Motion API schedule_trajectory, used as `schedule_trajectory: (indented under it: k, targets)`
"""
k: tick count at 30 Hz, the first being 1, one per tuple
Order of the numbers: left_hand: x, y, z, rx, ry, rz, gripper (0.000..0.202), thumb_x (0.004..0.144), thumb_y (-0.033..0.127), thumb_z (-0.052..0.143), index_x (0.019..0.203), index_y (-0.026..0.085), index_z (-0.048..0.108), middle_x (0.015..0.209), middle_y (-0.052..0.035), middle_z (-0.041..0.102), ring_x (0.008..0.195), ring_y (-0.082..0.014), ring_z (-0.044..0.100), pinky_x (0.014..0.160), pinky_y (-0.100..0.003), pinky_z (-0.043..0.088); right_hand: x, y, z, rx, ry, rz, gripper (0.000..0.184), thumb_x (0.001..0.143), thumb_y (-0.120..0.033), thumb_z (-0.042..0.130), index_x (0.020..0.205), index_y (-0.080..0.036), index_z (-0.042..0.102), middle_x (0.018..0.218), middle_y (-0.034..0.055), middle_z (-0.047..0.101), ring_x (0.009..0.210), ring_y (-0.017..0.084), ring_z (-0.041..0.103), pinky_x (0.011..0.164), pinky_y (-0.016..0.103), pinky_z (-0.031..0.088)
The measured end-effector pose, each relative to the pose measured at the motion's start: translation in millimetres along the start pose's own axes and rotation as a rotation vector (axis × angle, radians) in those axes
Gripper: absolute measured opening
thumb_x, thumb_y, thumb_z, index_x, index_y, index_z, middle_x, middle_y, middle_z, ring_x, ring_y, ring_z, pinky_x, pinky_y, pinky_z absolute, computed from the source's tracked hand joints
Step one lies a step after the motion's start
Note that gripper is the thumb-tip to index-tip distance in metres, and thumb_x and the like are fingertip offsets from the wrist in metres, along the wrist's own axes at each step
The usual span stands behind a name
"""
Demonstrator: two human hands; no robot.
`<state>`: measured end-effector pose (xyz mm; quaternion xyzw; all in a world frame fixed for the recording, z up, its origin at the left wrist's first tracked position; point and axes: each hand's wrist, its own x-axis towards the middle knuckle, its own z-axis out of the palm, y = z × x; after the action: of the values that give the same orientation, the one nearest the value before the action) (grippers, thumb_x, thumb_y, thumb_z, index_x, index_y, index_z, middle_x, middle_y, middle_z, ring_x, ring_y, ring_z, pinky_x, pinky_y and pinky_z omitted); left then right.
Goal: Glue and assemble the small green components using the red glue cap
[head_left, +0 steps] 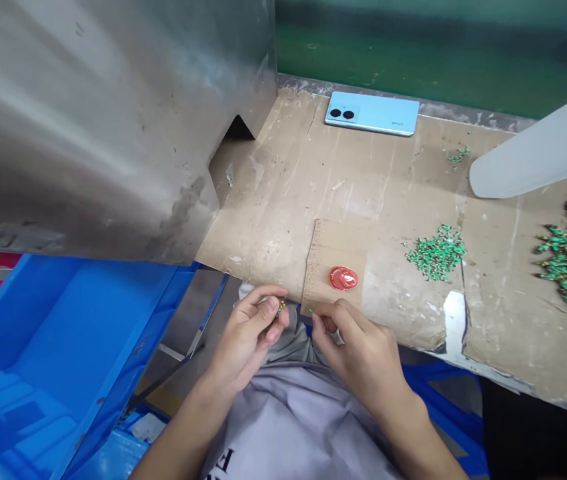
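**Easy to fumble here**

Our left hand (pixel 251 327) grips green-and-gold bits (pixel 280 308), our right hand (pixel 358 337) pinches a green piece (pixel 311 311), both by the edge of the desk (pixel 388 180). If either grip loosens, we could drop some.

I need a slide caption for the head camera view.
Left hand holds something green and gold, right hand pinches a green bit, near a red oval item.

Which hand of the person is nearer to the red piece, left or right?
The right. The right hand is close to the red piece, on the person's side of it; the left hand is farther away, off to its left.
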<state>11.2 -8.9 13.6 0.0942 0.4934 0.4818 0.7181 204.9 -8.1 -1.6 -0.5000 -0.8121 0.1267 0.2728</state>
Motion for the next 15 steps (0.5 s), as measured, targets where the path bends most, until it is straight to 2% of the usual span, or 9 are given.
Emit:
schedule_trajectory:
  k: [3,7,12,15]
  targets:
    - [0.2,-3.6,-3.5,-0.007,-0.019,-0.002,0.044,0.074,0.045,0.104,0.090,0.015,0.076,0.067,0.0014,0.065,0.048,-0.0005,0.033,0.046,-0.014,0.021,2.6,-1.7,3.1,-0.055,0.014,0.017,0.023,0.111,-0.017,0.054,0.091,-0.022,0.064,0.070,-0.0020,0.068,0.049,0.014,0.062,0.048,0.031,0.034]
    - [-0.3,-4.8,-5.2,-0.001,-0.030,0.006,0.044,0.074,0.047,0.104,0.086,0.012,0.080,0.069,-0.0016,0.067,0.050,0.0000,0.034,0.048,-0.015,0.022,4.6,-1.2,3.6,-0.094,0.002,0.028,0.027,0.113,-0.020,0.051,0.090,-0.022,0.065,0.069,-0.0019,0.068,0.049,0.015,0.065,0.046,0.032,0.032]
    - [-2.4,-5.7,-5.5,0.028,-0.041,-0.018,0.039,0.075,0.039,0.103,0.098,0.011,0.089,0.080,-0.0083,0.076,0.057,-0.0031,0.044,0.053,-0.017,0.032,6.6,-1.9,4.6,-0.167,0.003,0.030,0.035,0.114,-0.021,0.046,0.086,-0.021,0.066,0.067,-0.0025,0.068,0.043,0.015,0.061,0.043,0.032,0.030]
    - [-3.4,-7.7,-5.5,0.027,-0.058,0.014,0.036,0.080,0.039,0.101,0.104,0.015,0.088,0.076,-0.0070,0.077,0.055,-0.0035,0.045,0.053,-0.017,0.032,7.6,-1.8,3.8,-0.175,0.003,0.032,0.037,0.114,-0.021,0.045,0.083,-0.022,0.064,0.066,-0.0025,0.068,0.042,0.014,0.059,0.043,0.031,0.030]
